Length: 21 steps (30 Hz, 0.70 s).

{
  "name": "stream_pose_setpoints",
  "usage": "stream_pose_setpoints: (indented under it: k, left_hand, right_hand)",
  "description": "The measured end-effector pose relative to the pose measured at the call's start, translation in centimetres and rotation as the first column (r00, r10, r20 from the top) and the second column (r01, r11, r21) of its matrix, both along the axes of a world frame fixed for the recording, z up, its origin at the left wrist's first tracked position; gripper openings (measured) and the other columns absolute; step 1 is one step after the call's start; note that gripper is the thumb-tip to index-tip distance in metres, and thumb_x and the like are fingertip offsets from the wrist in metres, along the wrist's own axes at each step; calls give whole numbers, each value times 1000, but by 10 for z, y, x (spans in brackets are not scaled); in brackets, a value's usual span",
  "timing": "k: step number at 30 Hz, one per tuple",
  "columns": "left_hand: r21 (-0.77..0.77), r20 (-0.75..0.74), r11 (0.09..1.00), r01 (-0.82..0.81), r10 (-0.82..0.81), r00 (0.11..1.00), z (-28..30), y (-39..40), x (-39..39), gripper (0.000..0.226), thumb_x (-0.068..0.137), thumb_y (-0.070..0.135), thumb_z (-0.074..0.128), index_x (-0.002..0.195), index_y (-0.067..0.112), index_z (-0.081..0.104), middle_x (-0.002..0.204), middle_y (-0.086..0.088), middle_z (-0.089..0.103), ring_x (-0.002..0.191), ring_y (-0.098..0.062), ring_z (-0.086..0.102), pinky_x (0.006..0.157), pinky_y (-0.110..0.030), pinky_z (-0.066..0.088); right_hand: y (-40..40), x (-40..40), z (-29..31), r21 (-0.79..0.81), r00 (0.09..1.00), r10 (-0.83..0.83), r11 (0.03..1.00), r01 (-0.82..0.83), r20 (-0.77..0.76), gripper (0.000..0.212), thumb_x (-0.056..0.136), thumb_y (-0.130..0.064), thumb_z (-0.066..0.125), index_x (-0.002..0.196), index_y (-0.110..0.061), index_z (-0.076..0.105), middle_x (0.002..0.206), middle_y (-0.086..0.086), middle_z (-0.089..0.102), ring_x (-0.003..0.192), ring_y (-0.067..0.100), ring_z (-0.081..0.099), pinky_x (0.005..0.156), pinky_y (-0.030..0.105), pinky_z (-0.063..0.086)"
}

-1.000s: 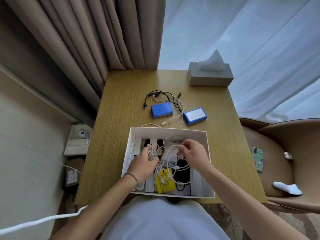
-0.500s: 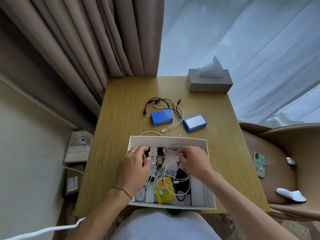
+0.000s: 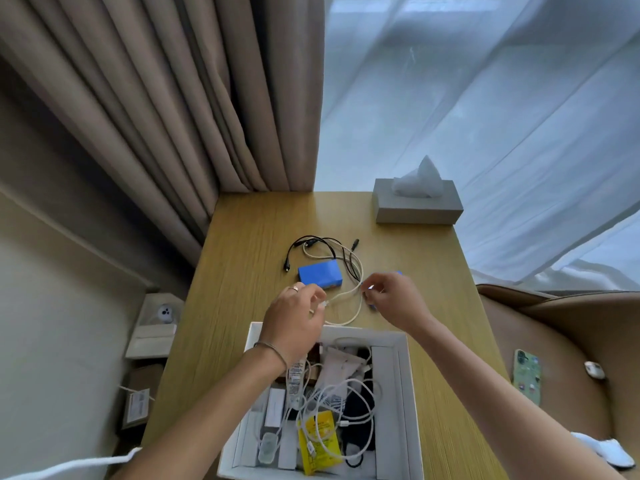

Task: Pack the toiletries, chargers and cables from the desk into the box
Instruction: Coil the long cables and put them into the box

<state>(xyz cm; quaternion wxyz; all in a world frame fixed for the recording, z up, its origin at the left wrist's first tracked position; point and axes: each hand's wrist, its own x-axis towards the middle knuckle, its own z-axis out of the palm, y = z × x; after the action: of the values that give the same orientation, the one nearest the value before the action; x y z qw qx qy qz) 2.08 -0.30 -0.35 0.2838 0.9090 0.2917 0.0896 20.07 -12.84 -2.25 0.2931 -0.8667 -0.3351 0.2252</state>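
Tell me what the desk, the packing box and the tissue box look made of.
Desk: wood or wood-look laminate, with fine straight grain and a slight sheen near the window. Box: probably stiff white cardboard, with thin, matt, flat walls. Tissue box: grey, matt cover; whether fabric, leatherette or board I cannot tell.

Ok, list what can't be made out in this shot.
- Head view: the second blue box is almost wholly hidden behind the right hand.
- The white cable end at the left hand is blurred; its plug type is unreadable.
- Yellow packet print in the white box is too small.
- The box's near edge is cut off by the frame's bottom.
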Motion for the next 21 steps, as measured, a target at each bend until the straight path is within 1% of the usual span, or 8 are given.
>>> stream_pose_setpoints:
  k: [2, 6, 9, 13, 16, 18, 20, 21]
  left_hand:
    - [-82, -79, 996, -25, 18, 997, -4, 10, 12, 15, 94, 27, 55, 105, 25, 66, 98, 8, 65, 95, -10, 62, 81, -33, 54]
    - [-209, -213, 970, -120, 75, 974, -13, 27, 32, 17, 94, 26, 55, 106, 25, 68, 98, 7, 68, 92, -12, 64, 82, -34, 57]
    - [-235, -270, 960, -154, 88, 959, -20, 33, 37, 16, 94, 26, 55, 104, 27, 68, 97, 9, 68, 91, -11, 64, 80, -31, 56]
    - [-251, -291, 953, -168, 91, 952, -25, 39, 33, 16, 96, 26, 54, 105, 28, 68, 97, 10, 67, 90, -6, 62, 73, -23, 51]
    - [-261, -269, 947, -189, 116, 956, -26, 42, 24, 15, 97, 25, 55, 105, 28, 68, 95, 13, 66, 90, -2, 61, 70, -19, 48]
    - [-267, -252, 942, -204, 136, 958, -26, 43, 18, 14, 98, 25, 55, 105, 27, 67, 95, 15, 65, 90, 1, 59, 68, -17, 46]
    - [-266, -233, 941, -207, 146, 961, -24, 43, 13, 14, 98, 25, 56, 106, 27, 68, 96, 13, 65, 90, 0, 60, 69, -17, 47]
    - [-265, -218, 942, -208, 151, 964, -22, 43, 11, 14, 98, 25, 56, 105, 26, 68, 97, 11, 66, 90, -1, 61, 70, -19, 49]
  right_hand:
    - [12, 14, -11, -68, 995, 102, 992, -102, 7, 22, 88, -12, 60, 90, -26, 77, 70, -18, 64, 62, -1, 58, 56, 20, 43]
    - [36, 27, -46, -299, 935, 352, 896, -328, 28, 23, 88, -15, 59, 98, -28, 76, 96, -5, 75, 87, 18, 68, 72, 29, 53]
    - [46, 30, -68, -463, 833, 549, 759, -458, 75, 25, 87, -12, 58, 103, -26, 72, 98, 0, 73, 93, 25, 68, 69, 31, 51]
    - [55, 26, -89, -640, 629, 767, 547, -540, 125, 15, 92, -8, 54, 101, -13, 65, 100, 11, 70, 90, 31, 68, 66, 37, 49]
    - [59, 20, -97, -668, 559, 819, 488, -562, 127, 17, 97, -11, 56, 109, -10, 67, 108, 11, 70, 95, 28, 69, 71, 35, 50]
    - [60, 20, -97, -651, 527, 839, 475, -592, 133, 18, 98, -13, 55, 112, -9, 67, 109, 11, 68, 95, 26, 67, 79, 36, 56]
    - [59, 21, -92, -616, 522, 843, 480, -625, 128, 18, 100, -15, 53, 109, -9, 67, 104, 10, 66, 93, 25, 66, 82, 40, 57]
    - [59, 21, -89, -587, 532, 837, 497, -639, 129, 16, 100, -16, 52, 103, -9, 66, 99, 9, 65, 89, 24, 64, 79, 38, 56]
